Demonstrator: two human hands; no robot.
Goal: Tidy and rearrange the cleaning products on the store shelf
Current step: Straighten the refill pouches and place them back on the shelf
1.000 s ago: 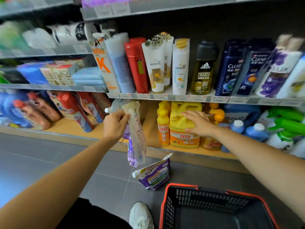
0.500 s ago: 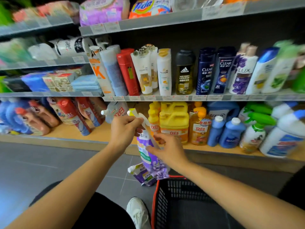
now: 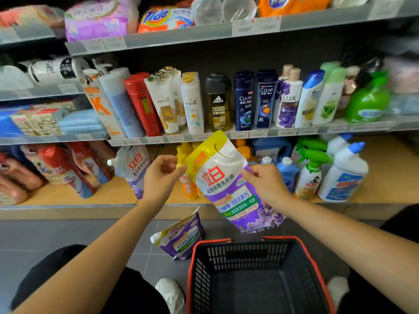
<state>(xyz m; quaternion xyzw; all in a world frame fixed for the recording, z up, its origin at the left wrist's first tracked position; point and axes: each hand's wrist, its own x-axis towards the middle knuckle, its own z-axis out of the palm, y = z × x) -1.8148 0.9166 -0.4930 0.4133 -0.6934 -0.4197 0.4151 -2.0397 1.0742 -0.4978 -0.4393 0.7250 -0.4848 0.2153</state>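
The detergent pouch (image 3: pixel 229 184), pinched at its side edges by the left hand (image 3: pixel 158 177) and right hand (image 3: pixel 265 184) before the bottom shelf (image 3: pixel 56 196), wants standing upright, label outward, beside the similar pouch (image 3: pixel 133 164).

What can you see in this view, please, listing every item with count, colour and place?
held detergent pouch: one, white-purple-yellow, before the bottom shelf
floor pouch: one, purple, left of the basket
shelf pouch: one, white-purple, bottom shelf
shopping basket: one, black, red rim, floor
shampoo bottles: many, mixed, middle shelf
spray bottles: two, green triggers, bottom shelf right
Tide bag: one, orange, top shelf
left hand: at the held pouch's left edge
right hand: grips its right edge
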